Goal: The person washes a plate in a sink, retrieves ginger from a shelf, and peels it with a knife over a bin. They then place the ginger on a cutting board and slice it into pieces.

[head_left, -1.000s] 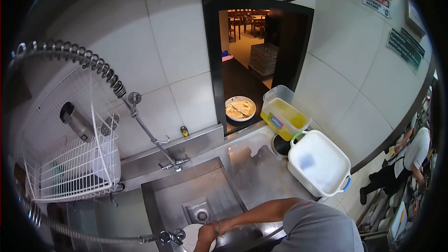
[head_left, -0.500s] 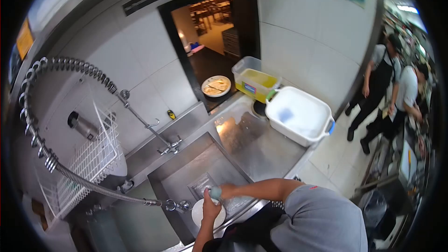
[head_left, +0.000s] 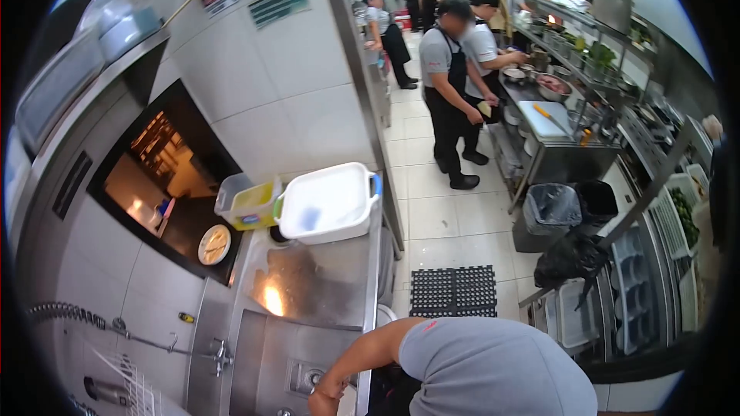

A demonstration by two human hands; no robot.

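Steel sink (head_left: 266, 354) below, right hand (head_left: 324, 399) low at its rim (grip unclear, left hand unseen).

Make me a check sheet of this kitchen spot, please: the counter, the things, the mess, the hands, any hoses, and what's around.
Surface: steel counter, wet and shiny, with a sink set in it.
Job's things: the sink drain lies just by the hand; nothing seen in the grip.
Clutter: white tub, yellow-filled clear bin, dirty plate in the dark hatch.
Hands: right hand reaches into the sink at the picture's bottom edge, grip hidden; left hand not in view.
Cables: coiled spray hose by the tap.
Surroundings: black floor mat, bagged bins, people in aprons working further off.
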